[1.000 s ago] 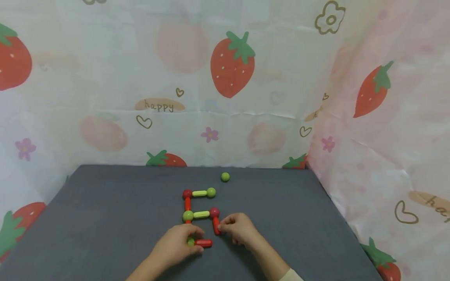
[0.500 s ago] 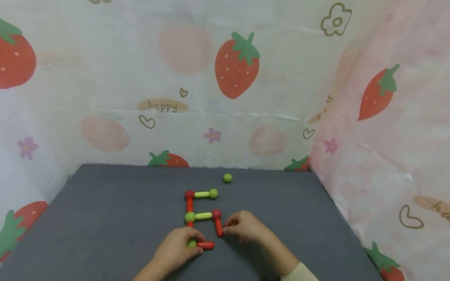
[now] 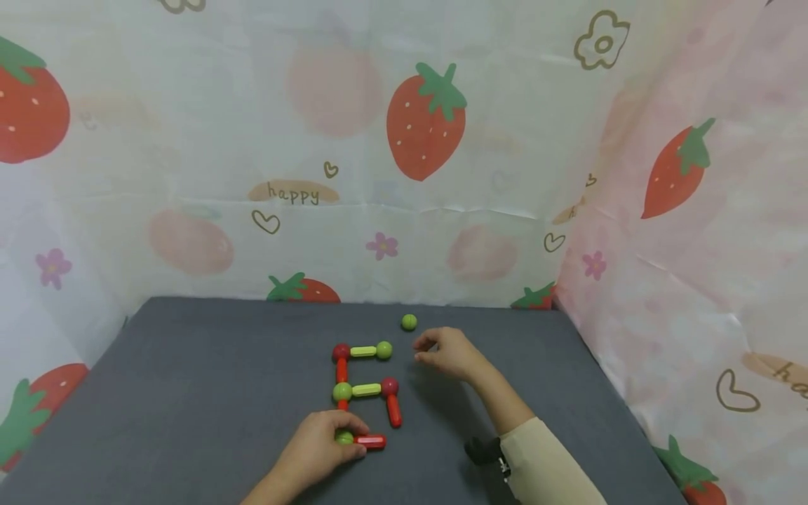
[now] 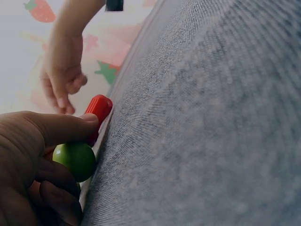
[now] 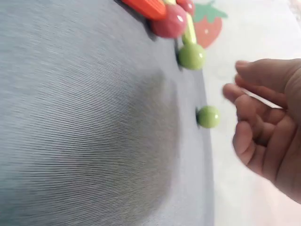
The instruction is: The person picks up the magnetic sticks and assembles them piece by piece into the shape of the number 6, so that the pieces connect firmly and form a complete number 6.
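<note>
A figure of coloured balls and rods lies on the dark table. My left hand [image 3: 313, 442] grips its nearest green ball [image 3: 344, 438]; in the left wrist view the thumb lies along the red rod [image 4: 99, 109] joined to that ball. My right hand [image 3: 452, 353] is raised over the table with loosely bent fingers and holds nothing. It is nearest to a loose green ball [image 3: 409, 322] at the back. Another red rod [image 3: 394, 411] hangs from the red ball [image 3: 389, 386] on the figure's right side. Part of the figure is hidden behind my left fingers.
The figure's upper arm is a yellow-green rod [image 3: 362, 351] ending in a green ball [image 3: 384, 350]. A strawberry-print cloth [image 3: 416, 210] stands along the table's [image 3: 189, 393] back and sides. A black device [image 3: 482, 451] sits at my right wrist.
My right hand has let go of the slanting red rod and moved up and away toward the loose green ball. My left hand stays at the lower green ball.
</note>
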The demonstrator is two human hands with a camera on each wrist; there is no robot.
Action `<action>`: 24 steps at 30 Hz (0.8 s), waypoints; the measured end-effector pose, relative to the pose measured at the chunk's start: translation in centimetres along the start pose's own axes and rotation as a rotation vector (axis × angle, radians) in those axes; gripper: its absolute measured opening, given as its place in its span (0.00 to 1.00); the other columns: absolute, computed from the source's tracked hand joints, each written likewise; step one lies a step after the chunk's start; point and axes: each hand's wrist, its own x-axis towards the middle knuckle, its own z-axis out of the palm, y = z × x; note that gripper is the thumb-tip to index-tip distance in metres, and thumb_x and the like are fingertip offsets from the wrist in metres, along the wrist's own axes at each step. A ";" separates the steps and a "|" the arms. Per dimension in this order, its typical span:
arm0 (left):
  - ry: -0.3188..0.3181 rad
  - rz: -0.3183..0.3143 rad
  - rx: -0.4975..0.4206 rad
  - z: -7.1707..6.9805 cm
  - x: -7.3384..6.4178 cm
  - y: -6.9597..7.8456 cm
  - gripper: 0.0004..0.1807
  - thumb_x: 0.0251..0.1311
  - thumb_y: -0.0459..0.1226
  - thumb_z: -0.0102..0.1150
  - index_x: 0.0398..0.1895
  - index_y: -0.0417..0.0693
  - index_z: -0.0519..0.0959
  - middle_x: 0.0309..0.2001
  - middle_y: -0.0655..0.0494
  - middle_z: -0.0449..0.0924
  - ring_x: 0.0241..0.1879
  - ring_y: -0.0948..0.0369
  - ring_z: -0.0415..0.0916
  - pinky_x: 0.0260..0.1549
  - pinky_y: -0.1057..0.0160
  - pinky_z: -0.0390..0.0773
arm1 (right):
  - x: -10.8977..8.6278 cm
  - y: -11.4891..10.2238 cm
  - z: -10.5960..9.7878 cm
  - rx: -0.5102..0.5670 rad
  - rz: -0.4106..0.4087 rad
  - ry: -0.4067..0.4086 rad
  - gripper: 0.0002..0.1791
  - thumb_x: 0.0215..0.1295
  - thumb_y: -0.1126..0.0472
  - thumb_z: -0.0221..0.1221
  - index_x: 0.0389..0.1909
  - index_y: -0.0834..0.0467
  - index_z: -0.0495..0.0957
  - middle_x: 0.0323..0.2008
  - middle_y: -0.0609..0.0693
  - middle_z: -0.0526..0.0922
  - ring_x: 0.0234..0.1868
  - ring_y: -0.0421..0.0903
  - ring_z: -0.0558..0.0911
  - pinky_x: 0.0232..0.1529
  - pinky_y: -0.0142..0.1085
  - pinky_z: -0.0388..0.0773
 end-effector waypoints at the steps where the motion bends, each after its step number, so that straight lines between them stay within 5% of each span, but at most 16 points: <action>1: 0.002 0.002 -0.001 0.0 0.0 -0.1 0.11 0.46 0.49 0.75 0.34 0.72 0.84 0.37 0.72 0.82 0.38 0.69 0.75 0.40 0.60 0.75 | 0.5 0.1 -0.2 0.012 -0.003 0.023 0.11 0.65 0.56 0.63 0.47 0.52 0.82 0.44 0.47 0.83 0.30 0.46 0.82 0.29 0.36 0.78; 11: -0.007 -0.017 -0.044 0.1 0.0 -0.6 0.12 0.46 0.49 0.75 0.35 0.73 0.84 0.38 0.72 0.82 0.40 0.67 0.75 0.42 0.59 0.75 | 4.8 1.6 0.0 0.040 0.022 0.238 0.16 0.64 0.56 0.64 0.53 0.50 0.81 0.49 0.46 0.83 0.34 0.42 0.78 0.31 0.36 0.75; 16: -0.011 -0.031 -0.059 0.0 -0.1 -0.5 0.12 0.46 0.49 0.75 0.35 0.73 0.84 0.38 0.72 0.82 0.41 0.66 0.75 0.43 0.58 0.75 | 6.1 2.5 0.6 0.105 0.052 0.272 0.19 0.63 0.56 0.65 0.55 0.49 0.79 0.53 0.47 0.81 0.37 0.45 0.79 0.33 0.39 0.76; 21: -0.020 -0.025 -0.077 -0.1 -0.2 -0.4 0.12 0.46 0.50 0.75 0.35 0.72 0.84 0.38 0.71 0.82 0.41 0.66 0.75 0.43 0.57 0.75 | 7.4 3.5 1.4 0.103 0.082 0.311 0.22 0.59 0.56 0.68 0.56 0.49 0.79 0.57 0.47 0.80 0.50 0.49 0.80 0.47 0.44 0.76; 24: -0.017 -0.014 -0.076 -0.2 -0.2 -0.4 0.12 0.46 0.50 0.75 0.35 0.73 0.84 0.38 0.71 0.82 0.41 0.67 0.76 0.43 0.58 0.75 | 7.8 3.8 1.9 0.135 0.126 0.310 0.24 0.58 0.57 0.69 0.56 0.48 0.79 0.58 0.49 0.80 0.46 0.51 0.82 0.44 0.44 0.78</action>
